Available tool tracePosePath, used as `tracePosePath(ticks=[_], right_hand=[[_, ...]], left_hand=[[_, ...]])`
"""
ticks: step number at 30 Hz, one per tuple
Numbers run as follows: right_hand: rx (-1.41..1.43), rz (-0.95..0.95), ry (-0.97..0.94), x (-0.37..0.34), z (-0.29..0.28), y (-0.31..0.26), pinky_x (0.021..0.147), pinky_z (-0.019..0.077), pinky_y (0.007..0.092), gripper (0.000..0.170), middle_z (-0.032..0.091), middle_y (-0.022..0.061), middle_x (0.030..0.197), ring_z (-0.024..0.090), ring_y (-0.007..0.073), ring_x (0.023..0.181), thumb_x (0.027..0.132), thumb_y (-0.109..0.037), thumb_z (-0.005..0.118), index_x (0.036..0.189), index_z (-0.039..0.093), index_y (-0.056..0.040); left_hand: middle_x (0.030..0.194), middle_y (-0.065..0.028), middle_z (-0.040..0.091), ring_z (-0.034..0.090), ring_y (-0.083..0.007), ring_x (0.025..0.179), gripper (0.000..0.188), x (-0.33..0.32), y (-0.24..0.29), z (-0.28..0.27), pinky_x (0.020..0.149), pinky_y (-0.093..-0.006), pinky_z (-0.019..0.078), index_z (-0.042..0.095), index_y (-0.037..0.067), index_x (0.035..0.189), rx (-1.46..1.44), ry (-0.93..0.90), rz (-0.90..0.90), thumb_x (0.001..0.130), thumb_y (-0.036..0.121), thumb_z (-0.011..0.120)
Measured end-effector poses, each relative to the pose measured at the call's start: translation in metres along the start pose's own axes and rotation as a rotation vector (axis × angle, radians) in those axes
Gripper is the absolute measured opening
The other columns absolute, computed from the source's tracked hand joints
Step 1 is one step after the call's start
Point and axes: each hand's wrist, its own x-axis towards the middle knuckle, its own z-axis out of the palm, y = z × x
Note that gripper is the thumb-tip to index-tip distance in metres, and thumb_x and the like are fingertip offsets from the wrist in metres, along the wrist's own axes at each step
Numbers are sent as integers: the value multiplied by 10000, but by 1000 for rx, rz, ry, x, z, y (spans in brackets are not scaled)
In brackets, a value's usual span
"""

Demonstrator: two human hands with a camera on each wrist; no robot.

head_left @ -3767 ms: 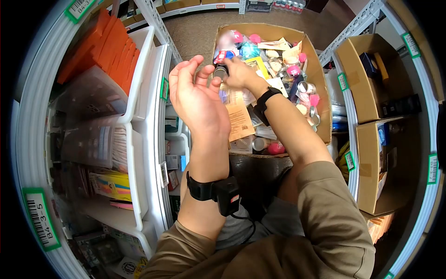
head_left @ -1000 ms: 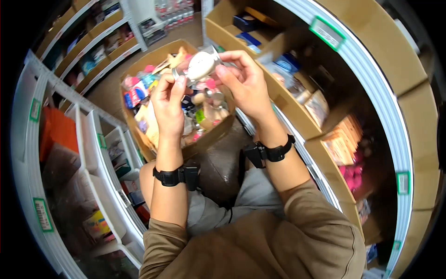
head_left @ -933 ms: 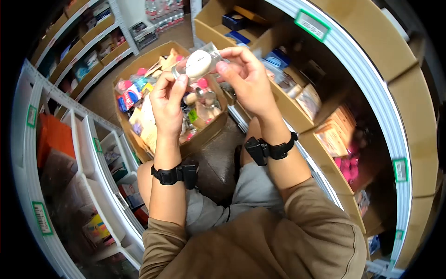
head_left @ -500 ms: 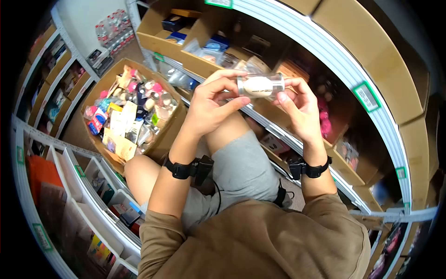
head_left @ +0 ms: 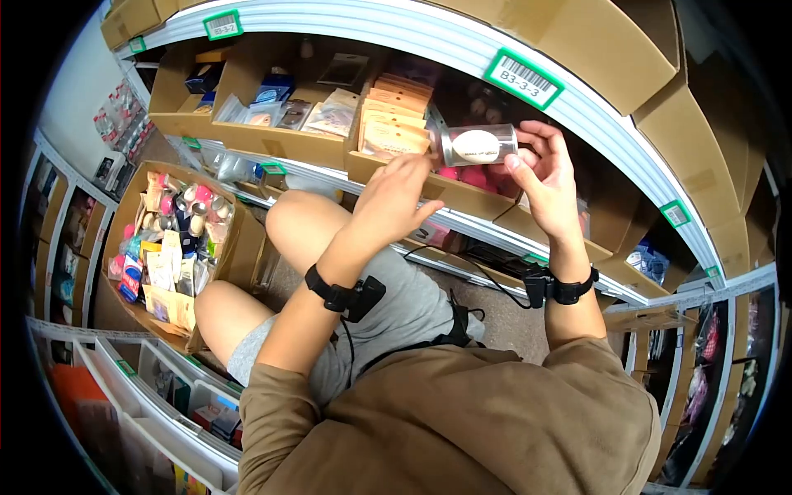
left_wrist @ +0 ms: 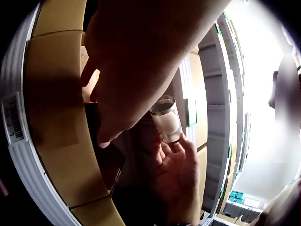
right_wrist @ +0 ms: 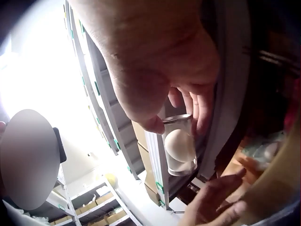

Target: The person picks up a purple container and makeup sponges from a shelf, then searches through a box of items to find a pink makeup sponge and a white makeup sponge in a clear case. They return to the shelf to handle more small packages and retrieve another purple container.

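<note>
In my right hand (head_left: pixel 546 186) I hold a clear cylinder canister (head_left: pixel 480 145) by one end, between thumb and fingers. It lies sideways in the head view, and a white egg-shaped makeup sponge (right_wrist: pixel 179 146) with small dark print shows through its wall. My left hand (head_left: pixel 392 202) is off the canister, fingers stretched toward the shelf and thumb spread apart. Its fingertips overlap the row of tan packets (head_left: pixel 394 124) in the head view. Behind the canister, pink items (head_left: pixel 472 176) sit in a cardboard bin.
Cardboard bins (head_left: pixel 285 142) line the shelf, which carries a barcode label (head_left: pixel 523 79). On the floor at left stands a carton (head_left: pixel 239 239) full of mixed cosmetics. White plastic bins (head_left: pixel 132 433) fill the lower left. Bottled drinks (head_left: pixel 124 120) are stacked farther off.
The view has turned from the full carton to the shelf at right. Both hands held the canister half a second ago; my left hand has let go and moved toward the shelf packets.
</note>
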Motion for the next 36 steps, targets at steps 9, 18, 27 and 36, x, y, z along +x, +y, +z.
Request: tracePosePath(ticks=[9,18,27,36], right_hand=[[-316,56,-29,-24,-48,-16,737,484,168,465,616,32,1124,608,36,891,926,21,668,1371,560,-63],[-610,91,-23,-16,-47,-46,721,511,213,418,609,47,1098,650,59,840,921,-101,726,1322,612,-68],[-1545,-100,-484,63,32,-53,792,553,406,464,710,216,1023,709,349,928,849,-233,762,1242,612,-38],[-1591,203,-461,188,28,54,816,543,424,502,696,226,1058,672,371,960,806,-170,772,1247,604,2]], left_hand=[[1137,-86,610,552,-306,1175,380,-13,23,12,936,-426,474,604,86,1129,157,-52,-24,794,163,768],[1008,-68,638,604,-292,990,264,-41,44,-9,854,-424,501,624,84,1054,308,-104,-25,801,100,699],[935,-59,660,627,-261,953,175,-54,55,-21,828,-397,501,710,80,944,378,-117,-14,799,85,612],[967,-60,669,626,-256,955,207,-61,54,-15,835,-382,502,725,88,977,414,-53,-1,799,120,623]])
